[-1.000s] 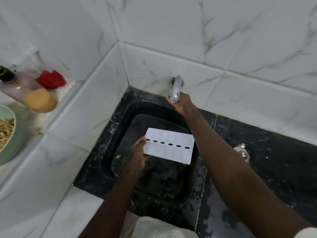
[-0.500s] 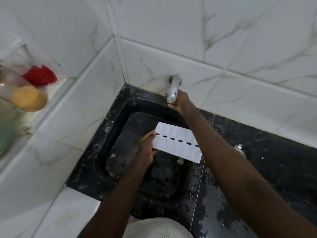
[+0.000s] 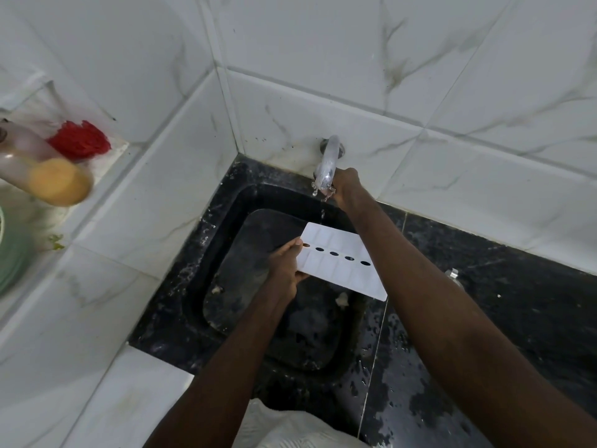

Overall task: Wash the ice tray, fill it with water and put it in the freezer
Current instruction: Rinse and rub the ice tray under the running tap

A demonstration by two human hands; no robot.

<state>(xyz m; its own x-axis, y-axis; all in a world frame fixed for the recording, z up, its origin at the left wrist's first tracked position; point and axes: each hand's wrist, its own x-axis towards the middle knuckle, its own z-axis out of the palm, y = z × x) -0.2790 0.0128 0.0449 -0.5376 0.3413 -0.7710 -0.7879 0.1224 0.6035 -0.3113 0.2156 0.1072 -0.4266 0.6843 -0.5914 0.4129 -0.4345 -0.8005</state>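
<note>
Closest to you, a pale cloth (image 3: 290, 428) shows at the bottom edge, between your two forearms. Beyond it is the black stone counter (image 3: 420, 399), wet and beaded with drops to the right of the sink. The sink (image 3: 226, 318) is a dark square basin sunk into the corner, with a couple of pale scraps (image 3: 341, 299) lying on its floor.

Above the basin, your left grip (image 3: 286, 270) holds the ice tray (image 3: 345, 270) by its left short end, thumb on top and fingers curled under the edge. The tray is white and flat, with a row of dark oval holes down its middle. It hangs in the air over the sink, touching neither the basin nor the counter, and its right end slopes down toward the counter side. Your right forearm crosses just beside that end.

A small metal fitting (image 3: 452, 274) stands on the counter further right.

Further back, your right grip (image 3: 347, 185) is closed round the tip of the tap (image 3: 328, 163), a chrome spout coming out of the wall. Water spatters at your fingers, and a thin stream (image 3: 322, 215) drops to the tray's far edge.

Off to the left, on a tiled ledge, sit a green bowl (image 3: 9, 253), a blurred bottle (image 3: 48, 176) with yellowish liquid, and something red (image 3: 79, 140) behind it.

White marbled wall tiles (image 3: 323, 59) close the corner behind everything.
</note>
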